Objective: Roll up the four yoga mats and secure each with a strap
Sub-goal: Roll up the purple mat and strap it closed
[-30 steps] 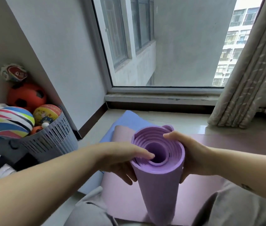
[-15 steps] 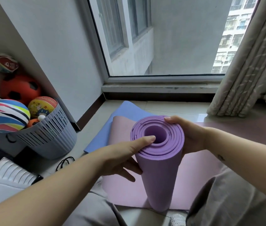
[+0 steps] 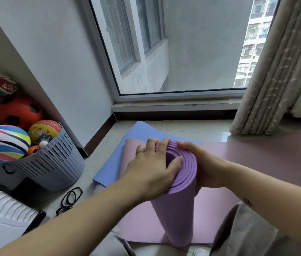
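A rolled purple yoga mat [image 3: 179, 211] stands upright on end in front of me. My left hand [image 3: 151, 170] lies flat over the top of the roll, fingers straight, pressing on its spiral end. My right hand [image 3: 205, 169] wraps around the roll's right side near the top. Under the roll a pink mat [image 3: 257, 163] lies flat on the floor, and a blue mat [image 3: 112, 163] lies flat beneath that, sticking out to the left. Black elastic straps [image 3: 70, 198] lie on the floor to the left.
A grey slotted basket [image 3: 53, 163] full of balls stands at the left against the wall. A white object [image 3: 3, 213] sits at the bottom left. A window sill [image 3: 173, 106] and a curtain [image 3: 275, 80] close off the back. My grey-clad knees flank the roll.
My left hand moved from the roll's left side up onto its top end and now presses there. The view tilted down, showing the straps on the floor.
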